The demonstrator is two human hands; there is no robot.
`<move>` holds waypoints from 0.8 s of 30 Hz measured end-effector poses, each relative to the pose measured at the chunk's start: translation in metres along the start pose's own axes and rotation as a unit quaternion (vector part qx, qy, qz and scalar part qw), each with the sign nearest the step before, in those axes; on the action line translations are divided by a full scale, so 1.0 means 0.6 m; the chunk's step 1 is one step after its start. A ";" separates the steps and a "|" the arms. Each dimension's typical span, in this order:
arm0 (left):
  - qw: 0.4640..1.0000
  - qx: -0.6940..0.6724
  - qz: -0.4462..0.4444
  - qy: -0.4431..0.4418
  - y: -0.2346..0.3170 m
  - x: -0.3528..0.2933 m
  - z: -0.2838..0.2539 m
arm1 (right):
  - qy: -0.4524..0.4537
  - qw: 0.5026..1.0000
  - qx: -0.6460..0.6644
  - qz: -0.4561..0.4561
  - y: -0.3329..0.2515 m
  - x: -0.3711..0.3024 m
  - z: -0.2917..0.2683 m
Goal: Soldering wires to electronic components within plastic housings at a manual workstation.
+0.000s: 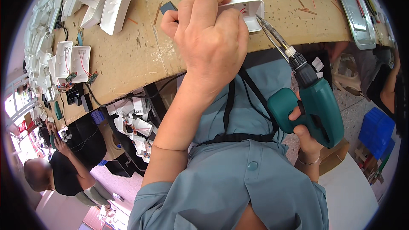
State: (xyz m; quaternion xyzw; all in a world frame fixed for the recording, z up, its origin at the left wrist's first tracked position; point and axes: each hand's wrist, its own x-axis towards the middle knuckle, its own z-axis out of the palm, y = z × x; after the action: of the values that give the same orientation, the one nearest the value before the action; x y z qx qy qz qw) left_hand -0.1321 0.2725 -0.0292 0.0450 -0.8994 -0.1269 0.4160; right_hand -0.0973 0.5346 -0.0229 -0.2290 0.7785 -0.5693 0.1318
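My left hand (208,38) is closed round a white plastic housing (256,3) at the bench's front edge. The housing is open toward me, and red wire shows inside it; my fingers hide its left part. My right hand (304,132) grips the handle of a green soldering gun (321,106), which points up and to the left. Its long metal tip, with a thin tube beside it, reaches the lower right of the housing's opening. Whether the tip touches anything inside, I cannot tell. A small dark grey block (168,7) shows just beside my left hand.
White housings (116,10) are heaped at the left of the bench (140,55). Two opened ones (80,62) have red wires and small green boards. A metal tray (355,12) stands at the far right. A co-worker (64,170) works at the lower left; another person's arm (390,81) shows at right.
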 end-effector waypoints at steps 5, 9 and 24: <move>1.000 0.006 0.002 0.005 -0.002 0.000 0.007 | 0.016 0.999 0.037 0.007 -0.008 0.010 0.014; 1.000 0.009 0.004 0.015 -0.002 0.000 0.010 | 0.022 0.999 0.028 0.018 -0.014 0.015 0.022; 1.000 0.012 0.001 0.015 -0.002 0.002 0.014 | 0.024 0.997 0.070 0.025 -0.006 0.031 0.032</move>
State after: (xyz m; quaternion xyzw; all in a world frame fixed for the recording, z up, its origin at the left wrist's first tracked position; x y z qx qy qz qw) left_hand -0.1394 0.2726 -0.0339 0.0511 -0.8947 -0.1147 0.4286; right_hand -0.1037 0.5087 -0.0247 -0.1862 0.7451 -0.6242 0.1433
